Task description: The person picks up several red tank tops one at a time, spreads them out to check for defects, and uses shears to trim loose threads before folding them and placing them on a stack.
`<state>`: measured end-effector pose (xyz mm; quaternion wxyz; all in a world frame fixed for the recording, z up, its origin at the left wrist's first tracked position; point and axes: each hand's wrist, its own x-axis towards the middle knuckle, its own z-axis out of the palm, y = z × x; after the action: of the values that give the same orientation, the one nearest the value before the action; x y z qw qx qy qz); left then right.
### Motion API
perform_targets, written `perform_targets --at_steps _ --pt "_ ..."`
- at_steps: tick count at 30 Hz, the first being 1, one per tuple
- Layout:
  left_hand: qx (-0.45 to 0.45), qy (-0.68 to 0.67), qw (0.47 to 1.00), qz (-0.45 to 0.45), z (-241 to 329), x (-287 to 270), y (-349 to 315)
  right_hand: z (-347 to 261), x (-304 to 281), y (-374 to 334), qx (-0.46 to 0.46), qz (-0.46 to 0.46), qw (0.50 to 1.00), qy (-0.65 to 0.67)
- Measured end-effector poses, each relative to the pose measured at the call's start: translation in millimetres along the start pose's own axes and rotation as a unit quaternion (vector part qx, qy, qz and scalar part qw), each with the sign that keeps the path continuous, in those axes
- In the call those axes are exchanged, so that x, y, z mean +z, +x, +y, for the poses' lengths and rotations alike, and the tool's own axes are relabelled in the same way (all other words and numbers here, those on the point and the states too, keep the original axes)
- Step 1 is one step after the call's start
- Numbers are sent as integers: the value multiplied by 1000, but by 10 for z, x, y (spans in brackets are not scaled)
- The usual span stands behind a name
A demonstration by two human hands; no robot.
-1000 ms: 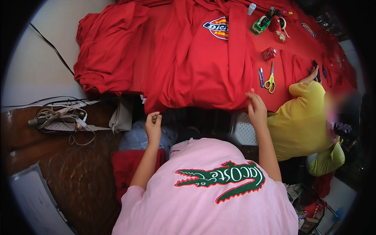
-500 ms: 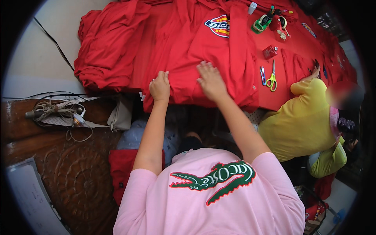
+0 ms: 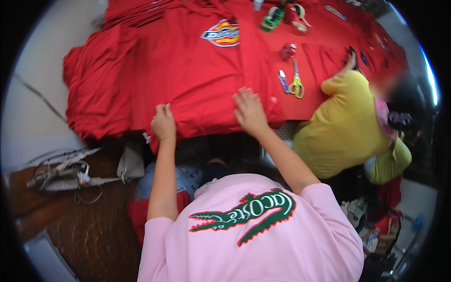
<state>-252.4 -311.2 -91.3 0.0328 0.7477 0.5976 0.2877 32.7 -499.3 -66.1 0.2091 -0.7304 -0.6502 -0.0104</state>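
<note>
A red garment point(image 3: 197, 80) with a colourful embroidered patch lies spread over the table in front of me, its near edge hanging over the table's edge. My left hand point(image 3: 164, 123) is closed, fingers pinching the fabric near the left end of that edge. Fingers spread, my right hand point(image 3: 250, 111) rests flat on the cloth near its right side. Right of the garment lie yellow-handled scissors point(image 3: 296, 86) and a small blue cutting tool point(image 3: 283, 82), probably thread snips, both untouched by me.
Bunched red garments point(image 3: 96, 80) lie at the left. A small red box point(image 3: 288, 51) and a green tape dispenser point(image 3: 273, 19) stand farther back. A co-worker in a yellow top point(image 3: 338, 120) leans over the table's right side. Tangled cables point(image 3: 61, 174) sit at lower left.
The view has shifted, so the table contents sit farther left in it. My left hand still pinches the cloth; my right hand stays spread on it, and the fabric looks smoother.
</note>
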Motion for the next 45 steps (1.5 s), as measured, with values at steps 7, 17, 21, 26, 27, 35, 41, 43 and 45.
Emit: perform_targets --at_steps 7,17,21,26,27,35,41,43,45 --pt "129 -51 989 -56 540 -241 150 -35 -586 -888 62 35 989 131" --pt "38 -113 952 -283 724 117 758 832 -780 -449 186 97 977 42" --pt "-151 -472 812 -309 492 -103 1000 734 -993 -441 188 116 969 114" --pt "-232 -445 848 -173 -384 -339 1306 517 -902 -664 194 1 955 224" --pt "-219 -398 878 -154 -735 -350 1310 426 -876 -653 181 -20 960 211" --pt "3 -261 949 -179 371 27 1708 391 -887 -165 262 75 961 53" --pt "92 -330 895 -286 1532 851 2160 672 -684 207 234 91 953 172" --pt "143 -382 885 -224 1784 1288 2317 457 -928 415 240 44 942 232" --pt "175 -389 871 -245 2217 1539 2390 434 -932 313 167 32 972 164"
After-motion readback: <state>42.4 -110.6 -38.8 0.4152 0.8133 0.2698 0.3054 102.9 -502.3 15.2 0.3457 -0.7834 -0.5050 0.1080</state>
